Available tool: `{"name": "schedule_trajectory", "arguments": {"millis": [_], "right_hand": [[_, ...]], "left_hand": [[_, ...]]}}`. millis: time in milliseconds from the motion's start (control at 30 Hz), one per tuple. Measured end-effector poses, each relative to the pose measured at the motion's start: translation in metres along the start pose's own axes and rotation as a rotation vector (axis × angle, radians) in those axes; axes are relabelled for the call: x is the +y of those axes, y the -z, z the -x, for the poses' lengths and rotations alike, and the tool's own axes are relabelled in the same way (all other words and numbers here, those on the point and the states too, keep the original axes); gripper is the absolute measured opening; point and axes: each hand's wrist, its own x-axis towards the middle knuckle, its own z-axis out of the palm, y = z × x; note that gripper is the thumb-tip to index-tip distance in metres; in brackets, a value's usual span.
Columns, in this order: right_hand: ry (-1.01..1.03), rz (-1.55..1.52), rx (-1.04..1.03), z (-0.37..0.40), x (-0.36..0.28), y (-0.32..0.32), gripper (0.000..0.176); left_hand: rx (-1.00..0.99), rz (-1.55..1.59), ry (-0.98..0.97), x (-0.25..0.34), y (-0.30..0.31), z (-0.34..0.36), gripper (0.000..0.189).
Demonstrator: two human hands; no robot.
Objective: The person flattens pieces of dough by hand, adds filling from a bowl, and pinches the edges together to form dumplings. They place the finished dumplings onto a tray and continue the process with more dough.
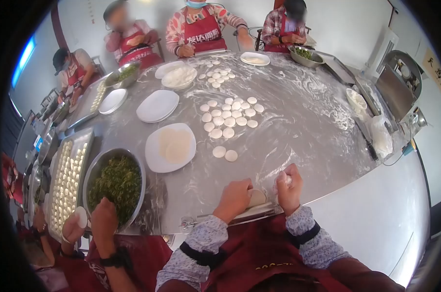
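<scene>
Near the front edge of the metal table, my left hand (234, 199) is closed, its fingertips beside a pale, rounded piece (257, 197) that looks like dough. What that hand grips is hidden. To its right, my right hand (289, 190) is curled shut around something whitish that I cannot make out. Beyond my hands lie two flat dough discs (231, 155), with a larger group of discs (228, 121) farther back. A metal strip or tray edge (240, 213) runs just below my hands.
A neighbour's hand (104, 219) is at a bowl of chopped greens (141, 194); their other hand holds a wrapper (81, 217). Left are a dumpling tray (87, 138) and white plates (154, 146). Other people work around the floury table (298, 131). A dark-handled tool (366, 138) lies right.
</scene>
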Motion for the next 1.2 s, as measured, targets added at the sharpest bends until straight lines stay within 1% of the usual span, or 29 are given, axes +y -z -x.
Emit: {"name": "schedule_trajectory", "arguments": {"millis": [67,100,167,200,233,267,300,333,367,400,433,467,500,567,600,633,667,700,733,767,800,867,900,967,1000,1067,1133,1200], "right_hand": [[0.230,0.127,0.043,0.003,-0.010,0.003,0.014],[0.194,0.070,0.070,-0.004,-0.008,-0.024,0.014],[0.165,0.093,0.080,-0.031,-0.007,-0.042,0.015],[0.178,0.005,0.079,-0.037,-0.009,-0.046,0.014],[0.185,0.001,0.076,-0.036,-0.010,-0.045,0.014],[0.172,0.055,0.084,-0.032,-0.009,-0.040,0.014],[0.157,0.108,0.092,-0.027,-0.006,-0.034,0.013],[0.161,0.065,0.045,-0.017,-0.007,-0.020,0.012],[0.163,0.066,0.041,-0.006,0.002,-0.012,0.012],[0.108,-0.036,0.029,0.006,0.007,-0.004,0.012],[0.045,-0.139,0.022,0.014,0.012,0.000,0.011],[0.026,-0.136,0.029,0.013,0.016,-0.004,0.011],[0.094,-0.059,0.064,0.003,0.011,-0.013,0.011],[0.264,0.091,0.123,-0.024,-0.002,-0.032,0.011],[0.274,0.089,0.122,-0.028,-0.004,-0.036,0.011],[0.224,0.096,0.119,-0.032,-0.005,-0.041,0.011],[0.173,0.104,0.117,-0.035,-0.007,-0.044,0.011],[0.183,0.104,0.113,-0.031,-0.008,-0.039,0.011],[0.141,0.083,0.085,-0.020,-0.005,-0.027,0.011],[0.097,0.063,0.059,-0.009,-0.002,-0.016,0.012],[0.098,0.066,0.058,0.000,0.003,-0.009,0.012],[0.011,-0.120,0.024,0.017,0.012,0.002,0.013],[-0.009,-0.115,0.031,0.016,0.010,-0.001,0.013],[0.216,0.089,0.103,-0.010,-0.006,-0.017,0.012],[0.222,0.088,0.108,-0.020,-0.009,-0.027,0.012],[0.168,0.030,0.092,-0.034,-0.006,-0.044,0.011],[0.164,0.070,0.092,-0.026,-0.009,-0.034,0.010],[0.157,0.110,0.090,-0.010,-0.003,-0.018,0.010]], "left_hand": [[-0.003,0.095,0.062,0.005,-0.007,0.011,0.014],[-0.035,0.030,0.067,-0.004,0.005,0.009,0.014],[0.094,-0.070,0.096,0.011,-0.006,-0.005,0.014],[0.110,-0.067,0.088,0.011,-0.013,-0.013,0.014],[0.153,-0.063,0.046,0.006,-0.019,-0.018,0.014],[0.199,-0.056,0.004,0.000,-0.024,-0.022,0.014],[0.211,-0.058,0.006,0.001,-0.019,-0.020,0.014],[0.121,-0.083,-0.006,0.003,-0.011,-0.015,0.014],[0.026,-0.106,-0.018,0.002,-0.007,-0.010,0.014],[0.029,-0.036,0.010,-0.002,-0.004,-0.007,0.013],[0.017,-0.034,0.013,-0.006,-0.002,-0.004,0.013],[0.013,-0.015,0.029,-0.006,0.000,0.000,0.012],[0.008,0.003,0.040,-0.003,0.001,0.003,0.012],[0.014,-0.012,0.032,0.008,-0.004,-0.002,0.011],[0.073,-0.006,0.026,0.011,-0.008,-0.008,0.010],[0.134,0.002,0.023,0.011,-0.011,-0.012,0.010],[0.144,0.002,0.022,0.007,-0.013,-0.014,0.010],[0.131,-0.047,-0.034,0.002,-0.015,-0.015,0.010],[0.118,-0.094,-0.088,0.001,-0.016,-0.015,0.009],[0.124,-0.090,-0.086,-0.001,-0.016,-0.013,0.009],[0.091,-0.054,-0.041,-0.003,-0.010,-0.009,0.010],[0.010,0.055,0.061,-0.002,0.003,0.000,0.011],[-0.010,0.057,0.063,0.000,-0.001,0.002,0.011],[0.017,0.056,0.025,0.004,-0.004,-0.001,0.010],[0.020,0.054,0.019,0.006,-0.005,-0.004,0.010],[0.099,0.045,0.044,0.013,-0.013,-0.014,0.012],[0.145,0.044,0.064,0.010,-0.014,-0.014,0.012],[0.097,-0.080,-0.072,0.000,-0.012,-0.008,0.012]]}}
